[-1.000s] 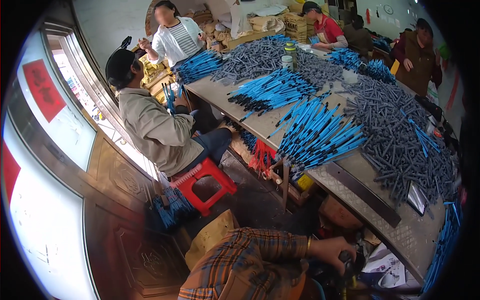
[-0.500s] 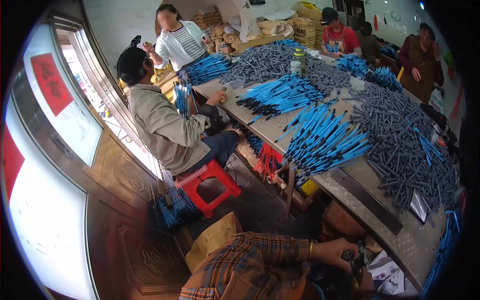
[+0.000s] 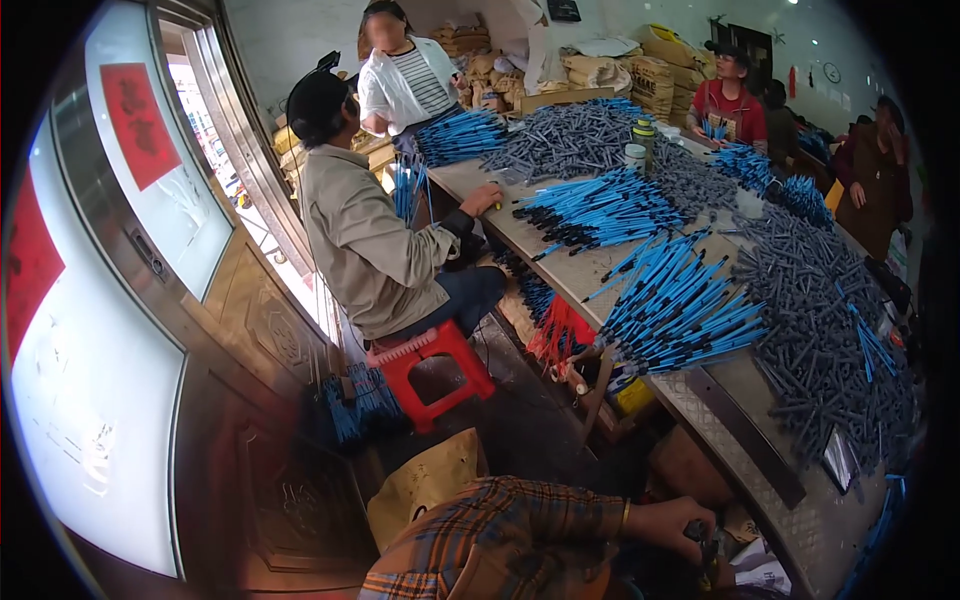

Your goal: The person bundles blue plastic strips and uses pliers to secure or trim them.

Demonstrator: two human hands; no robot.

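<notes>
Low at the picture's bottom edge, a plaid-sleeved arm reaches right, below the long surface [image 3: 700, 400]. Its hand [image 3: 690, 525], with a bangle at the wrist, closes its grip on a small dark object [image 3: 708, 545], too shadowed to identify; which hand it is cannot be told. Up on the surface lie blue pens [image 3: 680, 300] and grey pen parts [image 3: 830, 330].

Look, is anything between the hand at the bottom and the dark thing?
Nothing visible is in the way. The left hand is closed right around the small dark thing, low beside the table edge.
</notes>
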